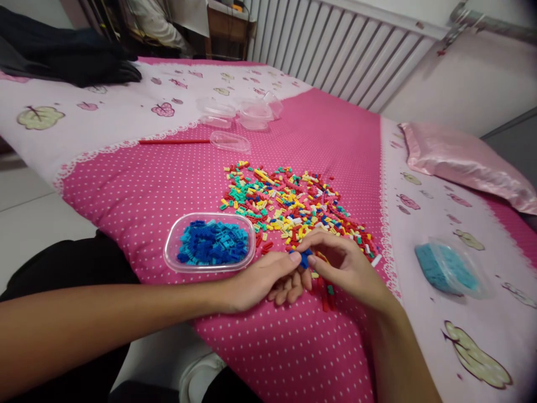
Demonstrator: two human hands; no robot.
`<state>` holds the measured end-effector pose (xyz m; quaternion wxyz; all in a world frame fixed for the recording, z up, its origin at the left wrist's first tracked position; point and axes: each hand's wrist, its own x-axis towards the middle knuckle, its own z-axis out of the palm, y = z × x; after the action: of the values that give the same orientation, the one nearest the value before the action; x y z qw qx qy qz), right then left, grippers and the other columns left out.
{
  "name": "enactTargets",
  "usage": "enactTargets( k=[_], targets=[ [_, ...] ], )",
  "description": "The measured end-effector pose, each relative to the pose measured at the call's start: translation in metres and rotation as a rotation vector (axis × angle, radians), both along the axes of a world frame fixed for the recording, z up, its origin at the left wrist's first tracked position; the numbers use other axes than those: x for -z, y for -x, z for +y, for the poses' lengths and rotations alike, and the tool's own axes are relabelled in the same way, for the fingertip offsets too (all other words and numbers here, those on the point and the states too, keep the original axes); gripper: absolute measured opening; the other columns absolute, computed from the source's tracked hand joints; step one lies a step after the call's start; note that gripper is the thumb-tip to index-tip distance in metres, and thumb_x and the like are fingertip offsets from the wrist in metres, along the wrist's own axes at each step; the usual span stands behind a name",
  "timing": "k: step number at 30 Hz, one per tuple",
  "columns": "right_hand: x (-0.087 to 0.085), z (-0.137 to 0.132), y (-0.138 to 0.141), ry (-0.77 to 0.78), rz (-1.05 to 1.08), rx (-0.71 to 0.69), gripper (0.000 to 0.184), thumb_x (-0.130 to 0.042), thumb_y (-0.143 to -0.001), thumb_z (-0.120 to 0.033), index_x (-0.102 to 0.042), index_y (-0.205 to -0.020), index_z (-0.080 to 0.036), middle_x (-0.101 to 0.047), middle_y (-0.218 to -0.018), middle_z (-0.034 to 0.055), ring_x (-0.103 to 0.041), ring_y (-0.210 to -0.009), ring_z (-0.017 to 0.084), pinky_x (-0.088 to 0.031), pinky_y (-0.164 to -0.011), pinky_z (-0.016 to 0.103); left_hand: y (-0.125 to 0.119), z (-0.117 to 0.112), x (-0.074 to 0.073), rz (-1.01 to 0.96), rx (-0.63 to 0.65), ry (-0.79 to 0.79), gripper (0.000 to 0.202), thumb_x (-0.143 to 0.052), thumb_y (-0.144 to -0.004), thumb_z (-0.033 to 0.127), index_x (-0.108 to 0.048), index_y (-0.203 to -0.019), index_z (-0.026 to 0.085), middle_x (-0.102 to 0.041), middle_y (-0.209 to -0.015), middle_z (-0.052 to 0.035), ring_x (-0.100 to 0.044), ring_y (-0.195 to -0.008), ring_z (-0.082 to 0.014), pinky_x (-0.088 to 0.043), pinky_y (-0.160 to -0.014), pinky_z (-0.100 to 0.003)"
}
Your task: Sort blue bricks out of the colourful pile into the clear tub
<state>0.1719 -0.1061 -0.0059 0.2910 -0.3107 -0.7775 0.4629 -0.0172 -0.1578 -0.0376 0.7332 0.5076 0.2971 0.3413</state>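
Both hands meet near the front edge of the spread of bricks. My left hand (277, 277) is closed on a few small blue bricks (305, 258), its thumb pressing them from the left. From the other side, the thumb and fingertips of my right hand (342, 260) pinch the same blue bricks. How many pieces there are is hidden by the fingers. Left of my hands, a clear plastic tub (168, 252) holds a heap of dark and light blue bricks (213, 242). Just beyond my hands lies a loose pile of small multicoloured bricks (289, 201).
Clear empty tubs (254, 115) and a clear lid (230, 141) lie farther back, with a thin red stick (174, 141). A tub of turquoise pieces (448, 267) stands at the right. A pink pillow (465, 162), dark clothing (71, 53) and a radiator (335, 47) surround the pink bedspread (268, 352).
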Motion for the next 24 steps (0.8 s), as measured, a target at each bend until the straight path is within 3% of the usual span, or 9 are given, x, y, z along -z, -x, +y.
enactTargets(
  k=[3, 8, 13, 18, 20, 24],
  targets=[
    [-0.001, 0.0, 0.001, -0.017, 0.04, -0.021, 0.012, -0.065, -0.093, -0.029, -0.074, -0.099, -0.024, -0.068, -0.092, 0.0053, -0.064, -0.088, 0.019, -0.053, -0.078, 0.034, 0.001, 0.002, 0.0, -0.012, -0.018, 0.03, 0.042, -0.045, -0.093, 0.052, -0.059, -0.085, 0.014, -0.055, -0.062, 0.0001, -0.044, -0.049, -0.0085, -0.033, -0.047, -0.022],
    [-0.004, -0.002, 0.001, -0.014, 0.064, -0.046, 0.016, -0.064, -0.093, -0.023, -0.076, -0.101, -0.028, -0.067, -0.093, 0.0028, -0.063, -0.089, 0.017, -0.051, -0.085, 0.033, 0.003, 0.002, -0.002, -0.014, -0.048, 0.077, 0.033, -0.054, -0.087, 0.043, -0.063, -0.081, 0.012, -0.04, -0.058, 0.0054, -0.033, -0.047, -0.0072, -0.026, -0.045, -0.023],
    [-0.005, -0.003, 0.0, -0.007, 0.047, -0.092, 0.014, -0.066, -0.092, -0.026, -0.078, -0.099, -0.027, -0.069, -0.093, 0.0045, -0.064, -0.09, 0.018, -0.052, -0.083, 0.033, 0.004, 0.003, -0.008, 0.114, -0.036, -0.066, 0.034, -0.058, -0.088, 0.044, -0.067, -0.084, 0.012, -0.041, -0.056, 0.0058, -0.033, -0.051, -0.0081, -0.022, -0.05, -0.025],
    [-0.004, -0.003, -0.003, 0.065, 0.105, 0.111, 0.023, -0.07, -0.09, -0.031, -0.073, -0.113, -0.03, -0.072, -0.093, 0.0022, -0.068, -0.085, 0.017, -0.055, -0.076, 0.029, 0.001, 0.0, -0.005, 0.176, -0.135, -0.124, 0.04, -0.054, -0.093, 0.052, -0.061, -0.084, 0.014, -0.045, -0.06, 0.0052, -0.038, -0.052, -0.0083, -0.026, -0.051, -0.024],
    [-0.005, -0.003, -0.005, 0.105, 0.144, 0.181, 0.02, -0.072, -0.089, -0.033, -0.073, -0.108, -0.029, -0.073, -0.093, 0.0015, -0.069, -0.082, 0.016, -0.056, -0.072, 0.027, 0.001, -0.001, -0.002, 0.151, -0.171, -0.091, 0.044, -0.051, -0.094, 0.057, -0.058, -0.087, 0.014, -0.043, -0.058, 0.0063, -0.036, -0.049, -0.0082, -0.027, -0.048, -0.024],
    [-0.008, -0.003, -0.01, 0.106, 0.087, 0.15, 0.011, -0.071, -0.089, -0.035, -0.074, -0.091, -0.024, -0.073, -0.085, 0.0026, -0.069, -0.075, 0.016, -0.054, -0.066, 0.027, 0.0, -0.002, 0.003, 0.085, -0.176, -0.058, 0.045, -0.05, -0.095, 0.059, -0.058, -0.09, 0.014, -0.043, -0.06, 0.0058, -0.037, -0.049, -0.0075, -0.029, -0.048, -0.023]
  ],
)
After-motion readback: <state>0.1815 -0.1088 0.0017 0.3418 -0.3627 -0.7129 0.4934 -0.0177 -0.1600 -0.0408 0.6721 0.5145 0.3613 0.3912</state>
